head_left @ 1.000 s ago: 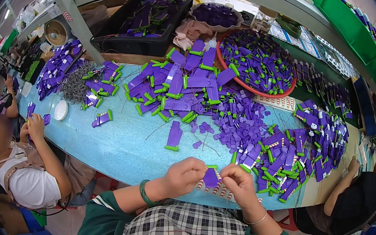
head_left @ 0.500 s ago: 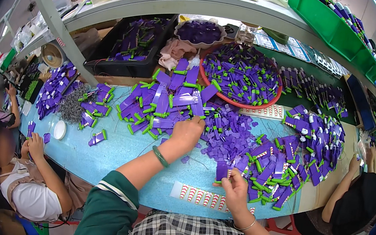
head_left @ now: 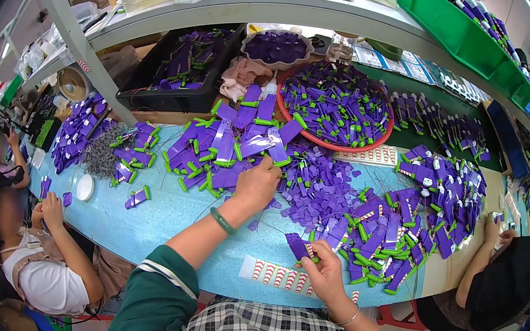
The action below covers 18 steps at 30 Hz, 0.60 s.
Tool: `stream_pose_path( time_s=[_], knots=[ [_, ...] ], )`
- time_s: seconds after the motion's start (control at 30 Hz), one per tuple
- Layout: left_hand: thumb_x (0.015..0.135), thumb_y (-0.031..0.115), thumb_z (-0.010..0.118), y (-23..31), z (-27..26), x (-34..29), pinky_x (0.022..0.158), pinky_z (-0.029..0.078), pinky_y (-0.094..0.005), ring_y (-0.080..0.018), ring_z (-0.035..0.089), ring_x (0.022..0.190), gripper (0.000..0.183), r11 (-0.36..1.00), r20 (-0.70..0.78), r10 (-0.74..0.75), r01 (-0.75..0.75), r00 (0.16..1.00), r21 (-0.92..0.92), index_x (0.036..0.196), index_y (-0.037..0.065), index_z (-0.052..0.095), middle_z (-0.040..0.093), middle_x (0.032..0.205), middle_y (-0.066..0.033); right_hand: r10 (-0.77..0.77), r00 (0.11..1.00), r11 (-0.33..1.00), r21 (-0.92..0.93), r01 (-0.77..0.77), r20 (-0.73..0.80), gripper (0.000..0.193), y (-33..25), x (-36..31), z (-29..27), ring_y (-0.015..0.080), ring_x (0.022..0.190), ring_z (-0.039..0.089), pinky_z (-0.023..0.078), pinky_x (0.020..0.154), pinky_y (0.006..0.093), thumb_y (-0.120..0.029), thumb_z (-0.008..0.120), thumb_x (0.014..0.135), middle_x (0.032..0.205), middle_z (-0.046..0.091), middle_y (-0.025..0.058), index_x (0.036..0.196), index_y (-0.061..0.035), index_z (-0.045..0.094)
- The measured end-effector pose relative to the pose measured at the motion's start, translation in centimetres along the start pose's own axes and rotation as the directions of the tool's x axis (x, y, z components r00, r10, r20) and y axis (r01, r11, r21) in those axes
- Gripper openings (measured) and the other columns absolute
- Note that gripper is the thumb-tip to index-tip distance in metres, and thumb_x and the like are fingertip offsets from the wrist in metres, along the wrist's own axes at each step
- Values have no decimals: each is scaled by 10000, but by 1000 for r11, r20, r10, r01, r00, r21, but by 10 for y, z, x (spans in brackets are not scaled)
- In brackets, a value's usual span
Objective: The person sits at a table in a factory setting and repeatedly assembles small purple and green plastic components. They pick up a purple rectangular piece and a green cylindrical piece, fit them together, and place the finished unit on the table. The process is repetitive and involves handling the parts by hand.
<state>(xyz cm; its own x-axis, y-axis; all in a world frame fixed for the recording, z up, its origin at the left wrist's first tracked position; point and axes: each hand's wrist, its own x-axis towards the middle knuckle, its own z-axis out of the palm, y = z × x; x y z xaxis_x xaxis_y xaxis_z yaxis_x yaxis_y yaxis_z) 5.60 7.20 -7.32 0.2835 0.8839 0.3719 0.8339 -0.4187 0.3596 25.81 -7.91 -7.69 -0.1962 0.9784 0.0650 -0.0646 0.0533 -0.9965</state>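
Note:
My right hand point(head_left: 326, 273) pinches a purple flat piece with a green end point(head_left: 296, 244); a red-and-white striped patch shows beside my fingers. My left hand point(head_left: 257, 184) reaches to the near edge of a heap of similar purple pieces with green ends point(head_left: 225, 141). Its fingers are drawn together at a green-ended piece, and whether they grip it is hidden. Between my forearms, a strip of striped stickers point(head_left: 278, 275) lies on the blue table point(head_left: 212, 268). Small purple pieces point(head_left: 317, 195) are heaped right of my left hand.
Beyond the heap stand a full red basket point(head_left: 389, 131) and a black tray point(head_left: 184, 99). Striped pieces point(head_left: 394, 241) pile up at right. A shelf point(head_left: 284, 8) crosses above the table. One person point(head_left: 44, 264) sits at left, another point(head_left: 509, 281) at right.
My left hand has shifted slightly left and away from me at the heap. My right hand has moved slightly left, and the purple piece in it has tilted.

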Motion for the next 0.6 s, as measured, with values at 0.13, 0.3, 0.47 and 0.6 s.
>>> stream_pose_path(
  time_s=[0.13, 0.3, 0.47, 0.6],
  knots=[
    [740, -32, 674, 13, -35, -17, 710, 522, -318, -231, 638, 757, 154, 910, -77, 22, -52, 997, -411, 872, 15, 612, 596, 872, -86, -21, 996, 993, -121, 11, -81, 374, -21, 5, -9, 110, 840, 528, 556, 724, 251, 90, 569, 815, 966, 465, 46, 1181, 16, 575],
    [804, -70, 634, 37, -58, -79, 764, 534, -278, -151, 644, 853, 205, 98, 345, -245, 377, 906, -921, 995, -5, 595, 638, 964, -71, -227, 966, 936, -301, 181, -126, 469, -26, 15, 7, 91, 709, 505, 417, 560, 219, 86, 658, 745, 856, 516, 30, 1183, -81, 630],
    [810, -83, 621, 44, -51, -119, 813, 551, -312, -172, 659, 850, 220, -108, 363, -313, 347, 877, -932, 1018, -18, 604, 662, 940, -96, -341, 940, 839, -444, 315, 23, 473, -22, 14, 26, 117, 616, 457, 356, 534, 245, 63, 690, 713, 723, 479, 21, 1151, -113, 657],
    [810, -85, 625, 38, -47, -140, 791, 551, -294, -167, 659, 858, 201, -76, 449, -295, 448, 843, -891, 1001, -21, 620, 668, 949, -102, -171, 971, 853, -467, 232, 169, 464, -34, 8, 17, 144, 592, 449, 368, 539, 283, 42, 699, 701, 674, 452, 32, 1129, -135, 678]
  ],
)
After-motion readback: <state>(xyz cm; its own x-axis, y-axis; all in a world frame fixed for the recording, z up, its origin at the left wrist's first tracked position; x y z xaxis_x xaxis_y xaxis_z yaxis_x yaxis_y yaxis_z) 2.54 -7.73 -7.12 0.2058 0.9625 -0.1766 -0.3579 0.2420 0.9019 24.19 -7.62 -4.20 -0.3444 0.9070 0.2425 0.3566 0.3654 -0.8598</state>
